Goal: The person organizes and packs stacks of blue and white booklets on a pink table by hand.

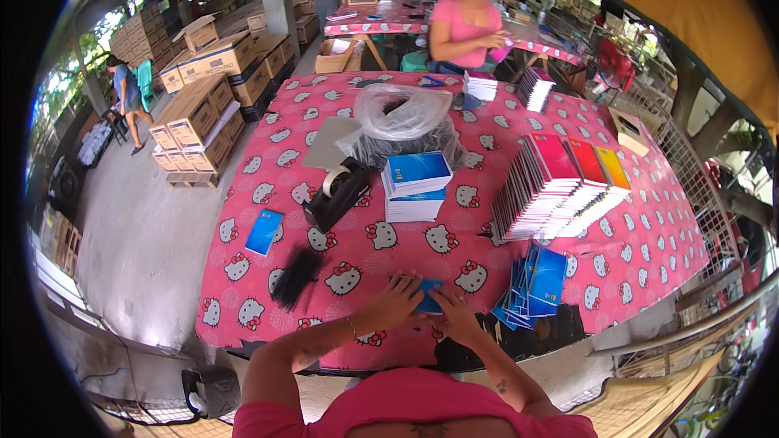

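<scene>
Blue notebook (428, 298): under both hands near the table's (406, 258) front edge; probably light, bendable, slick-covered, best taken by opposite edges.
Left hand (395, 302): fingers over its left side, grip unclear.
Right hand (457, 316): at its right side, closure hidden.
Loose blue notebooks (546, 277): overlapping, rightward.
Tape dispenser (347, 193): black, farther off.

Note small blue booklet (428, 296), partly covered; only section of cover visible betw. L hand (395, 300) and R hand (453, 314). Held at both sides, nr. front edge of tabletop (422, 258), approx. mid-width. Cannot confirm whether touching surface or just above.
</scene>
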`<state>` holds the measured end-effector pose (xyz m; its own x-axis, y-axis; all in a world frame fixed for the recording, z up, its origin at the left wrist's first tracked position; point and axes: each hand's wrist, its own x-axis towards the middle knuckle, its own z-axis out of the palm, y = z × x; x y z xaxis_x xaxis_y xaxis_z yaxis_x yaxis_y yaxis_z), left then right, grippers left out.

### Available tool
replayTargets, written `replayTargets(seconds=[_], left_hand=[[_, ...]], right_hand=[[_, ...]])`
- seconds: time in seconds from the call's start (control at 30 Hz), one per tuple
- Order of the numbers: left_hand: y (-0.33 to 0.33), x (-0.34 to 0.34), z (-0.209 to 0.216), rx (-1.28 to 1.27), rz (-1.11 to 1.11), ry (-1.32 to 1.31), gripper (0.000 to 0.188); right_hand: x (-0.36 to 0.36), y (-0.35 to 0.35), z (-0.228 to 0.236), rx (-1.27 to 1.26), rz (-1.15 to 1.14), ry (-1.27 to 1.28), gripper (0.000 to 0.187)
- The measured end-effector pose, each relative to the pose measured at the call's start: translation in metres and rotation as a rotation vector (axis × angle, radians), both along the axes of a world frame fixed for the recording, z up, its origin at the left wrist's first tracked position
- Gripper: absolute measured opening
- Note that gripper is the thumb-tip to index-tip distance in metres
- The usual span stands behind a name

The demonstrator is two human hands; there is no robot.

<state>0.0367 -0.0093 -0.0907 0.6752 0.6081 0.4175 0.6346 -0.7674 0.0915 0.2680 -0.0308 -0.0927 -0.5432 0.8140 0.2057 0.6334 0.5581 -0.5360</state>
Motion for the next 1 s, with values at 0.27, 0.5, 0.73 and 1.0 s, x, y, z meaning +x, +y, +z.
replayTargets(seconds=[0.27,0.5,0.73,1.0], left_hand=[[-0.031,0.007,-0.018,-0.010,0.118,-0.051,0.037],[-0.011,0.010,0.037,-0.277,0.225,-0.024,0.036],[-0.012,-0.001,0.056,-0.429,0.251,-0.046,0.050],[-0.031,0.008,0.027,-0.305,0.485,-0.811,0.053]], right_hand=[[0.003,0.002,-0.011,0.043,0.008,0.024,0.055],[-0.021,0.025,-0.009,-0.235,-0.206,0.510,0.035],[-0.028,0.032,-0.009,-0.279,-0.154,0.808,0.031],[-0.024,0.036,-0.028,-0.571,-0.073,0.912,0.036]])
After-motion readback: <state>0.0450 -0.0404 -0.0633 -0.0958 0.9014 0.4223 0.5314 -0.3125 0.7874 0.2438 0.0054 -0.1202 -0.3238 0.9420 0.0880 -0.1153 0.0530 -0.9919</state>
